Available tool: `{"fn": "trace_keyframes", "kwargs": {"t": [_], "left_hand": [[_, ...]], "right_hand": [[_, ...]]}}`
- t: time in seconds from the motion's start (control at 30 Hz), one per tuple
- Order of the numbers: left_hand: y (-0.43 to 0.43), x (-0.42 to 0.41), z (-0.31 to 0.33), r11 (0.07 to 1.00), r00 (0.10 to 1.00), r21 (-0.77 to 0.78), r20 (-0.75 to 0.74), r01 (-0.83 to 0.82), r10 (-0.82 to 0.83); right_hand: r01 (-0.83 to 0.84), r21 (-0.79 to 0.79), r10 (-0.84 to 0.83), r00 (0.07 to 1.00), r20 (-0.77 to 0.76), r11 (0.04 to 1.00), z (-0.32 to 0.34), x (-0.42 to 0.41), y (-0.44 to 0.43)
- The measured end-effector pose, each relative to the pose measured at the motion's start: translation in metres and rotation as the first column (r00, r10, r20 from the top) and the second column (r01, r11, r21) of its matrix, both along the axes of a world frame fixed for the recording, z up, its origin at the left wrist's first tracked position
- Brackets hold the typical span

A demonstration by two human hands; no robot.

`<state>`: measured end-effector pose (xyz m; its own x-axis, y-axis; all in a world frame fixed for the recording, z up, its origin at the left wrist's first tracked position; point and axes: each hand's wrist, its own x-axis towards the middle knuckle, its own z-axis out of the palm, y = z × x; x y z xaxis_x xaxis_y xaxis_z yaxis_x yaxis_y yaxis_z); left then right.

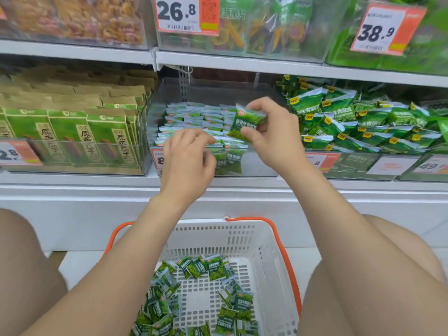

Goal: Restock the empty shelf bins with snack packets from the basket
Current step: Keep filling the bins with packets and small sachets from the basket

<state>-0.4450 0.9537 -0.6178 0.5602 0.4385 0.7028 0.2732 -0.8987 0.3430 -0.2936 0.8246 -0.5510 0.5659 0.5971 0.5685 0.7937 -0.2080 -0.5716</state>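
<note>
Across the white shelf (242, 187) I see stocked bins, and on the floor below stands the white basket (264, 238) with loose green packets (206, 266) scattered inside. On the shelf, the middle clear bin (261, 166) holds upright packet rows (194, 117). The left hand (186, 163) curls onto the front row; I cannot tell whether it grips. The right hand (276, 139) pinches a small packet stack (244, 122) above the bin.

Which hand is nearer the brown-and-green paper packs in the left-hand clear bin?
Left. The left hand is right of the brown-and-green paper packs, at the middle clear bin's front; the right hand, pinching a small green packet, is farther right.
</note>
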Motion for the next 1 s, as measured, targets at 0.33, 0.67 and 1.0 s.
{"fn": "trace_keyframes", "kwargs": {"t": [0.33, 0.67, 1.0], "left_hand": [[0.0, 0.008, -0.009, 1.0, 0.978, 0.03, -0.207, -0.005, 0.011], [0.002, 0.017, 0.003, 0.991, 0.917, 0.036, -0.377, -0.127, 0.131], [0.017, 0.011, 0.02, 0.991, 0.885, 0.052, -0.445, -0.125, 0.136]], "right_hand": [[-0.049, -0.655, 0.027, 0.999, -0.043, 0.754, 0.017, 0.017, 0.017], [-0.088, -0.795, -0.148, 0.965, -0.218, 0.6, 0.021, 0.02, 0.045], [-0.242, -0.73, -0.031, 0.941, -0.338, 0.639, 0.031, 0.045, 0.045]]}}
